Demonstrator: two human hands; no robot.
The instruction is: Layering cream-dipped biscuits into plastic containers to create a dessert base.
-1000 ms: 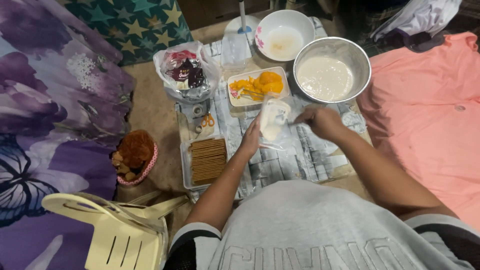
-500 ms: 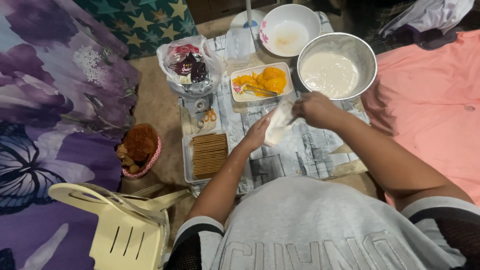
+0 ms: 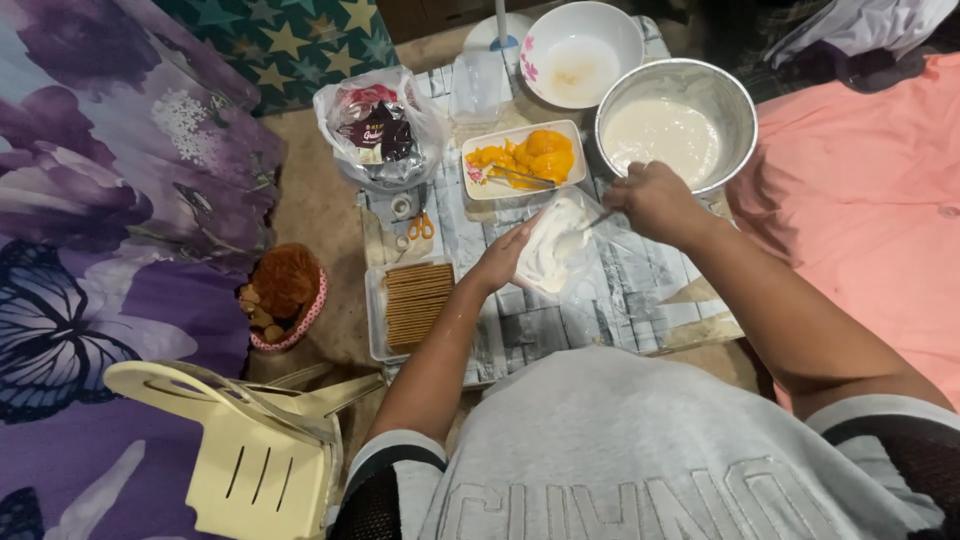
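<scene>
The left hand (image 3: 500,262) cups a clear tub (image 3: 553,245) from its near side, fingers closed on the wall, tilting it toward the right so the mouth is easy to reach; the tub sits just above the table (image 3: 640,290), between the two hands, white cream already in it. The right hand (image 3: 655,200) is shut on a spoon (image 3: 597,220), its tip down in the tub, wrist right beside the steel bowl (image 3: 735,100) of cream; the bowl stands close so each scoop has a short trip. A tray of yellow fruit (image 3: 525,158) lies just behind the tub; a tray of crackers (image 3: 415,305) lies to the left, within reach; scissors (image 3: 421,226) rest between them. A white bowl (image 3: 585,50) and a bag (image 3: 380,125) stand farther back.
</scene>
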